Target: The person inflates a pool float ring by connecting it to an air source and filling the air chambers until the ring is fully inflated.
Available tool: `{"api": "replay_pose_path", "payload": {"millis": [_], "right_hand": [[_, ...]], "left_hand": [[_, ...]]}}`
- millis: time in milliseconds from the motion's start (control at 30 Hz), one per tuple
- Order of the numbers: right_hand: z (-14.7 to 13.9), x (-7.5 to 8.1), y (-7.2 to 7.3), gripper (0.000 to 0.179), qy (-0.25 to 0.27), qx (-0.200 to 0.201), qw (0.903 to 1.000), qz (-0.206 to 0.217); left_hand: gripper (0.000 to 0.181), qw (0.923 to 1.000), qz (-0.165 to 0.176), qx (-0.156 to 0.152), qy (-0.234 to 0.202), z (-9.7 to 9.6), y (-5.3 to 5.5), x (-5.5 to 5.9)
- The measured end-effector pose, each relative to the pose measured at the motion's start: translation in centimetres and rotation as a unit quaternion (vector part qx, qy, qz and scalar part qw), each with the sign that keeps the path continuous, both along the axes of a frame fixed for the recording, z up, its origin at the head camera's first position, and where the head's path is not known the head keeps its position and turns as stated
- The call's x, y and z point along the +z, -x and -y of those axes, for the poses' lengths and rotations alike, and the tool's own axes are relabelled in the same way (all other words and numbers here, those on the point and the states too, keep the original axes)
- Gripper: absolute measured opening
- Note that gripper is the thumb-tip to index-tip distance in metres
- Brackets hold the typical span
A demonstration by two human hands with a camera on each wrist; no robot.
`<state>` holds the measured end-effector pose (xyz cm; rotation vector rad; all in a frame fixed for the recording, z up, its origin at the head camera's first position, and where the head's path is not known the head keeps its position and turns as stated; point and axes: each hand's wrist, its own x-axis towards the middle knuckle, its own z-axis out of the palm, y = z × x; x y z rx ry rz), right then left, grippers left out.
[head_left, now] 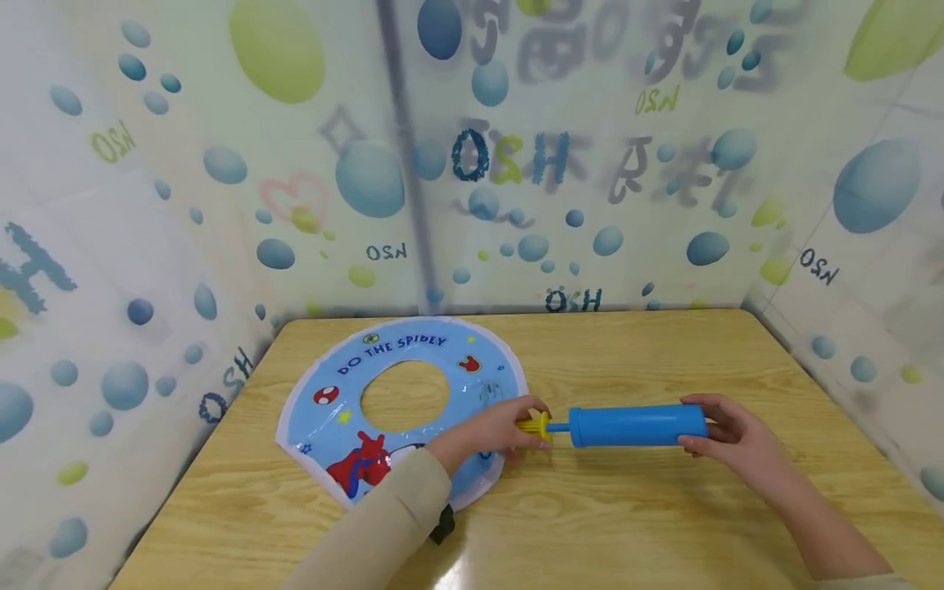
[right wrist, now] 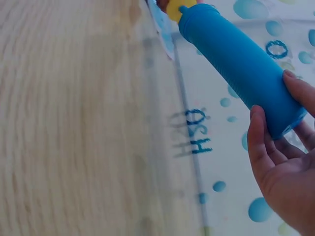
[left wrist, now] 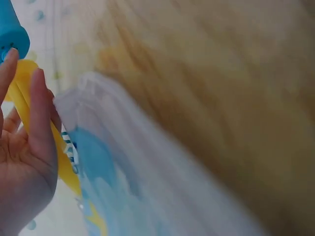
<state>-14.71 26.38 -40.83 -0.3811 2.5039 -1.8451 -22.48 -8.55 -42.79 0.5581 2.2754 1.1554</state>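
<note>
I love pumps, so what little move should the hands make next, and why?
Maybe push the yellow handle toward the blue barrel: the left hand holds the handle, the right hand holds the barrel's far end, and some rod shows between, leaving room to slide.

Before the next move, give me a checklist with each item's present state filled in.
1. Left hand gripping the yellow handle: ok.
2. Right hand holding the barrel at the end away from the handle: ok.
3. Rod showing between handle and barrel: ok, a short length.
4. Ring lying on the table: ok.
5. Barrel joined to ring: not ok, no link shows.
6. Ring's valve open: cannot tell, none can be made out.
</note>
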Motion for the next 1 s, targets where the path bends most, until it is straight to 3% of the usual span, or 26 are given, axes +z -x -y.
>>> {"api": "replay_pose_path", "payload": {"millis": [400,600,833,1000], "right_hand": [[-4.2,2.1,-1.5,0.052,0.043,-0.006,0.9978,-0.05],[-5.1,2.7,-2.1,0.054,0.015,-0.034,0.996,-0.081],[-6.0,3.8,-2.7,0.054,-0.081,-0.09,0.9872,-0.103],[-6.5,4.1,-2.8,0.053,-0.046,-0.076,0.988,-0.127]], "left_hand": [[0.044,0.998,-0.031,0.054,-0.013,-0.5,-0.7,0.6],[0.044,0.9962,-0.043,0.057,-0.049,0.0,-1.2,0.8],[0.047,0.9954,-0.038,0.074,-0.046,0.5,-1.9,0.7],[0.048,0.9951,-0.047,0.082,-0.031,0.6,-2.0,0.3]]}}
